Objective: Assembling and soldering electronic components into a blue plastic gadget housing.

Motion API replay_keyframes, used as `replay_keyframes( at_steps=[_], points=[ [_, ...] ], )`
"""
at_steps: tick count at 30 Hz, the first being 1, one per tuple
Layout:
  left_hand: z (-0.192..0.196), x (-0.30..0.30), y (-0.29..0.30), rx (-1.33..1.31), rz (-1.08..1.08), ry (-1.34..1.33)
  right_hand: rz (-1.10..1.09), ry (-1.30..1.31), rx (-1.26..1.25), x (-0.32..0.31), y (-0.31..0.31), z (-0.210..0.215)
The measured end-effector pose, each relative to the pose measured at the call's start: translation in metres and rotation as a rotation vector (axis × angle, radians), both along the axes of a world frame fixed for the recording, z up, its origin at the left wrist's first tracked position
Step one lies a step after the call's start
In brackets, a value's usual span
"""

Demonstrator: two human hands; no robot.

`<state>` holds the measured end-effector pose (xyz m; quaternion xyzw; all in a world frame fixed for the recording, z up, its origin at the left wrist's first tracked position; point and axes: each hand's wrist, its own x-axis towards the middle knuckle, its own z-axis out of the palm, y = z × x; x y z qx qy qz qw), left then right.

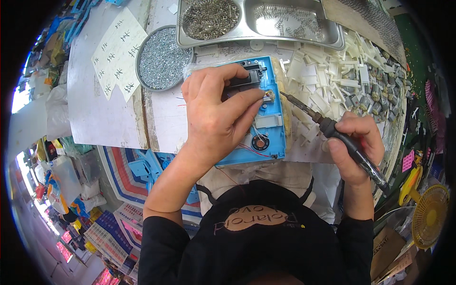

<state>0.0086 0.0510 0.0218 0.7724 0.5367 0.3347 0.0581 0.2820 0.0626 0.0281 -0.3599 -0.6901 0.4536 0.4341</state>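
Observation:
A blue plastic housing [277, 124] lies open in front of me, with a black part [255, 76] and a round speaker [260, 142] inside. My left hand [212, 104] reaches over it, one finger on the black part. Two of its other fingertips come together beside a small metal piece [270, 95]; what they pinch is too small to make out. In my right hand [357, 147] is a soldering iron [327, 127], gripped by its dark handle. Its tip points left, just right of the metal piece and apart from it. Thin wires run near the speaker.
Beyond the housing stands a metal tray [259, 42] of springs and small metal parts. A round dish [164, 78] of tiny silvery pieces sits to the left, by a marked paper sheet [116, 52]. White plastic parts [327, 76] and small motors [368, 102] are heaped right. A yellow fan [430, 216] stands lower right.

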Motion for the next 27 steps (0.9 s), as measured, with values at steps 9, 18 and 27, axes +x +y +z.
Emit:
replay_keyframes(
  at_steps=[9,18,27],
  points=[
    [-0.010,0.002,-0.001,0.144,-0.045,0.110,0.034,-0.021,0.080,-0.003,-0.005,-0.005],
    [-0.008,0.005,-0.002,0.130,-0.040,0.125,0.038,-0.070,0.102,-0.005,-0.004,-0.002],
    [-0.006,0.005,-0.002,0.131,-0.040,0.140,0.056,-0.184,0.163,-0.008,-0.001,0.001]
  ],
)
